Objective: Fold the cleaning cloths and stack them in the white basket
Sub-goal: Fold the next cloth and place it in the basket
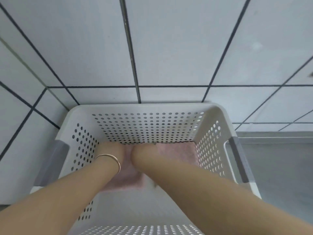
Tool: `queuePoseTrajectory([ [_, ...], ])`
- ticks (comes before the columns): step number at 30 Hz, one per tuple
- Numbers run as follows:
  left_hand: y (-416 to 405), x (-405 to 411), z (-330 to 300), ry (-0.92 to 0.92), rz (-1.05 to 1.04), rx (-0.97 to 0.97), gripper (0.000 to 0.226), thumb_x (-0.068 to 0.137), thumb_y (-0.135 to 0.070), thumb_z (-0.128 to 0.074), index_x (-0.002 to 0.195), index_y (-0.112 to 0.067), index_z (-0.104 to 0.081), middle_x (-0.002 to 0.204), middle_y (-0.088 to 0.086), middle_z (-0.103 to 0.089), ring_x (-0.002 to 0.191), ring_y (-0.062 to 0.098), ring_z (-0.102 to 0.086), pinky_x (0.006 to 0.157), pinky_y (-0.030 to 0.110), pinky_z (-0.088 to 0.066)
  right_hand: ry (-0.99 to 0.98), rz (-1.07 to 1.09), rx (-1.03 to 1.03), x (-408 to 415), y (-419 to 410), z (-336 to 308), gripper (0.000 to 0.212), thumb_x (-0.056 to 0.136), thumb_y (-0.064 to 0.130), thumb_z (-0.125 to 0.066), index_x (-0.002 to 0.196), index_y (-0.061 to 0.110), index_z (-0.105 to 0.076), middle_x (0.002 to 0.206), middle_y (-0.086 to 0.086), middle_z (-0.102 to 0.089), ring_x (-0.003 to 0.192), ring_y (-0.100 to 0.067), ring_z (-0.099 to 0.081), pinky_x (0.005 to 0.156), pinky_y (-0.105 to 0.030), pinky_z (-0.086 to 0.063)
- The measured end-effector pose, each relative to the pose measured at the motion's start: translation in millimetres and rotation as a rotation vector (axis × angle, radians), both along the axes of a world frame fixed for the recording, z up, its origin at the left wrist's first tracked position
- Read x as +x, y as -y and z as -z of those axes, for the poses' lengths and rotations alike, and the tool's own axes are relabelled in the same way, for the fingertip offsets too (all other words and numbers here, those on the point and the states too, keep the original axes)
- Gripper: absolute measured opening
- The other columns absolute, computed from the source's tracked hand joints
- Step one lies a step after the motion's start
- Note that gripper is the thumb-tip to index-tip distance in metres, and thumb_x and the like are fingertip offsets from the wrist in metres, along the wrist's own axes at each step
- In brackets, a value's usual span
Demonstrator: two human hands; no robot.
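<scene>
Left hand (112, 150): reaches deep into the white basket (108, 107), on the pink cloth (176, 152); fingers hidden, grip cannot be told.
Right hand (141, 154): beside it on the cloth, fingers likewise hidden.
Pink cloth: flat on the basket's bottom.
Bracelet (111, 160): on left wrist.

Head camera, looking steeply down into a basket from close above.

The single wide-angle view sits at the person's head and faces forward and down, so both forearms run up from the bottom edge into the white basket (152, 108), which fills the lower half. Beyond its far rim the tiled wall (169, 48) rises straight ahead, its dark grout lines bowed by the lens. There is no second view to compare.
</scene>
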State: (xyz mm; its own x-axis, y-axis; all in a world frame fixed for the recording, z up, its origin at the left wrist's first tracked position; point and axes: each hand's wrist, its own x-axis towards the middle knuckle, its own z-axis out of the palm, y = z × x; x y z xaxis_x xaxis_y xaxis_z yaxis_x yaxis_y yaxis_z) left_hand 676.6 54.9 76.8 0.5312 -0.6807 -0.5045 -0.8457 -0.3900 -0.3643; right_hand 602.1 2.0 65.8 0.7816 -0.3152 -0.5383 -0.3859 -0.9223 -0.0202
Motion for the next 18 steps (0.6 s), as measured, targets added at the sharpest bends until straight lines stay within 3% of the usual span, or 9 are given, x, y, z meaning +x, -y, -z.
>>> queuePoseTrajectory([
  [2,5,-6,-16,-0.035,0.059,-0.055,0.028,0.092,-0.013,-0.038,0.106,-0.020,-0.062,0.097,-0.001,-0.063,0.089,0.020,-0.060,0.075,0.029,-0.046,-0.029,-0.031,-0.027,-7,2,-33,0.038,0.095,0.014,-0.046,0.133,0.011,-0.045,0.136,-0.007,-0.048,0.124,-0.030,-0.046,0.098,-0.041,-0.042],
  [4,9,-28,-50,-0.127,0.089,-0.187,0.027,0.088,-0.013,-0.041,0.100,-0.025,-0.062,0.087,-0.003,-0.061,0.078,0.019,-0.057,0.071,0.028,-0.048,0.081,0.014,-0.069,-33,2,-71,0.037,0.096,0.013,-0.044,0.133,0.013,-0.047,0.134,-0.003,-0.050,0.122,-0.025,-0.049,0.095,-0.035,-0.043],
  [6,9,-58,-90,-0.233,0.152,-0.376,0.024,0.087,-0.017,-0.042,0.097,-0.029,-0.060,0.092,-0.003,-0.064,0.084,0.021,-0.060,0.075,0.030,-0.049,0.240,0.049,-0.163,-81,0,-113,0.033,0.096,0.013,-0.042,0.128,0.015,-0.050,0.126,-0.001,-0.054,0.114,-0.022,-0.054,0.082,-0.030,-0.044],
  [10,-1,-142,-158,-0.455,0.271,-0.757,0.018,0.081,-0.017,-0.054,0.090,-0.030,-0.064,0.088,-0.001,-0.071,0.090,0.025,-0.063,0.072,0.032,-0.047,0.651,0.252,-0.378,-190,-11,-165,0.023,0.091,0.017,-0.049,0.112,0.019,-0.055,0.084,0.004,-0.059,0.078,-0.022,-0.058,0.048,-0.021,-0.024],
  [13,2,-217,-177,-0.579,0.413,-0.922,0.018,0.082,-0.020,-0.048,0.088,-0.028,-0.063,0.083,0.000,-0.068,0.084,0.027,-0.063,0.071,0.036,-0.048,0.795,0.485,-0.532,-263,-21,-173,0.021,0.062,0.019,-0.073,0.081,0.018,-0.063,0.059,0.005,-0.055,0.043,-0.021,-0.048,0.045,-0.015,-0.001],
  [15,6,-275,-176,-0.625,0.545,-0.972,0.023,0.081,-0.025,-0.039,0.086,-0.023,-0.062,0.080,0.004,-0.068,0.081,0.031,-0.062,0.063,0.033,-0.043,0.869,0.588,-0.588,-320,-25,-173,0.024,0.047,0.017,-0.077,0.065,0.016,-0.060,0.049,0.005,-0.051,0.032,-0.021,-0.037,0.044,-0.012,-0.003],
  [18,14,-341,-161,-0.688,0.660,-1.037,0.012,0.083,-0.016,-0.051,0.079,-0.021,-0.062,0.074,0.001,-0.069,0.074,0.032,-0.064,0.049,0.027,-0.030,0.912,0.698,-0.643,-392,-31,-157,0.017,0.052,0.019,-0.069,0.063,0.018,-0.057,0.050,0.005,-0.053,0.033,-0.019,-0.044,0.040,-0.014,-0.017],
])
